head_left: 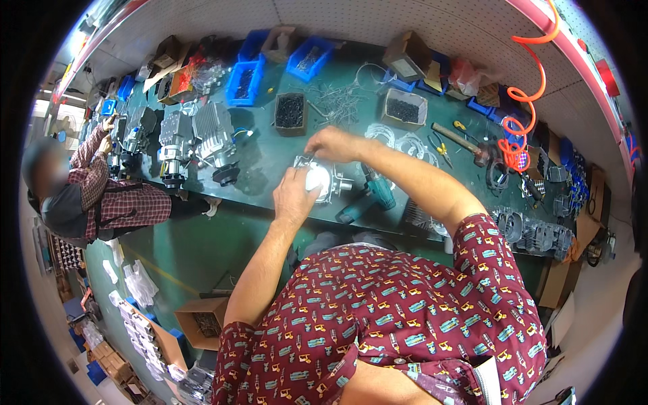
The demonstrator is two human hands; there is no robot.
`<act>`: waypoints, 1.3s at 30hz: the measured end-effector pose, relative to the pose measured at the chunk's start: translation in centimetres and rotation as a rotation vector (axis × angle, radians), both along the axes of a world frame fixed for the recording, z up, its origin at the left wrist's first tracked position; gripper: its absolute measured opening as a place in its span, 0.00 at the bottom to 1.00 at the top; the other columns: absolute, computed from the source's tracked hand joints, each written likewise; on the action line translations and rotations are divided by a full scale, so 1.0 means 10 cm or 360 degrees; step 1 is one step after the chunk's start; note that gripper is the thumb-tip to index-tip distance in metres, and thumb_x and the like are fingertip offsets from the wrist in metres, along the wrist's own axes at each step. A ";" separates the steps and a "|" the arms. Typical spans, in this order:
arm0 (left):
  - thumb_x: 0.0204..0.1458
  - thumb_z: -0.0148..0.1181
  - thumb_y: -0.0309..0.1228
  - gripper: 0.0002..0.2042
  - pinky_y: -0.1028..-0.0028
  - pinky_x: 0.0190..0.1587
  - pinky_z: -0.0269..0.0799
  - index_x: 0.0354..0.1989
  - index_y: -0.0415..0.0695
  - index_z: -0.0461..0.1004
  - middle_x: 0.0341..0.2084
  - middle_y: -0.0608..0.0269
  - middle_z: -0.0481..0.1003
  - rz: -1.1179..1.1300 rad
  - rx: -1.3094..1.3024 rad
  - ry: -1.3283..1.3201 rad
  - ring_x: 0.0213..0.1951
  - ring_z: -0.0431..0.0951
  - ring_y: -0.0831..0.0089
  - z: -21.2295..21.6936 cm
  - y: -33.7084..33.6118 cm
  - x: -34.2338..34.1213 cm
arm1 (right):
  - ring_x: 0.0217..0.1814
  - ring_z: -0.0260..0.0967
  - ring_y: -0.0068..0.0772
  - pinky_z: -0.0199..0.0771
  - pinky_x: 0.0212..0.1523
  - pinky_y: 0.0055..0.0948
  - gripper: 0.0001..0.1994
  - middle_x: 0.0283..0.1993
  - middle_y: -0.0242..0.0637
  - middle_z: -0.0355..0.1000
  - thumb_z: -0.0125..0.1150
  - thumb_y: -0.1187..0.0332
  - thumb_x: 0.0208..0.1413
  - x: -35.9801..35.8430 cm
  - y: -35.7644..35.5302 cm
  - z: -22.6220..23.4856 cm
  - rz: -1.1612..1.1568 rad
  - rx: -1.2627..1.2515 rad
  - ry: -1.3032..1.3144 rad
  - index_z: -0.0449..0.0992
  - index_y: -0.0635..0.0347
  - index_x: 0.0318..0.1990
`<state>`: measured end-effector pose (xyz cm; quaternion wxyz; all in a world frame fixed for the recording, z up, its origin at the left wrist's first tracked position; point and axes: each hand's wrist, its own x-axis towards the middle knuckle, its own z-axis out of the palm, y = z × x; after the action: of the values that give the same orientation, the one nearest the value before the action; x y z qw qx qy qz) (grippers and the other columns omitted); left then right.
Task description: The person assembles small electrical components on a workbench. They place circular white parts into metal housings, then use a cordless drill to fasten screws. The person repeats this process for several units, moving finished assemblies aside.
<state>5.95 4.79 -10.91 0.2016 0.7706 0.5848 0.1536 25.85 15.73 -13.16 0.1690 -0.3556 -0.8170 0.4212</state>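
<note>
A round, silvery metal housing with a bright white centre lies near the front edge of the green bench. My left hand grips its left side, thumb bent toward the white face. At the far rim, my right hand has its fingers pinched together, pointing left. Whatever is between those fingertips is too small to make out. Just right of the housing rests a teal cordless drill, below my right forearm. Beyond the hands stands an open box of small dark screws. Thin pale gaskets lie partly behind my right forearm.
Assembled grey motors stand left on the bench. Blue bins line the back. A hammer, pliers and an orange coiled hose are at right. Another person works at far left.
</note>
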 end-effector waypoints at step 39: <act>0.50 0.70 0.40 0.24 0.58 0.51 0.76 0.56 0.45 0.75 0.49 0.51 0.77 -0.0280 -0.0209 0.0407 0.50 0.79 0.54 -0.02 0.15 0.00 | 0.31 0.80 0.29 0.79 0.36 0.31 0.08 0.28 0.38 0.82 0.69 0.64 0.50 -0.03 -0.02 -0.27 -0.0381 -0.0462 -0.0044 0.86 0.58 0.34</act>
<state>5.98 6.28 -11.14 0.1881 0.8173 0.5446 -0.0025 25.58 15.50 -15.82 0.1535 -0.4766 -0.7018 0.5067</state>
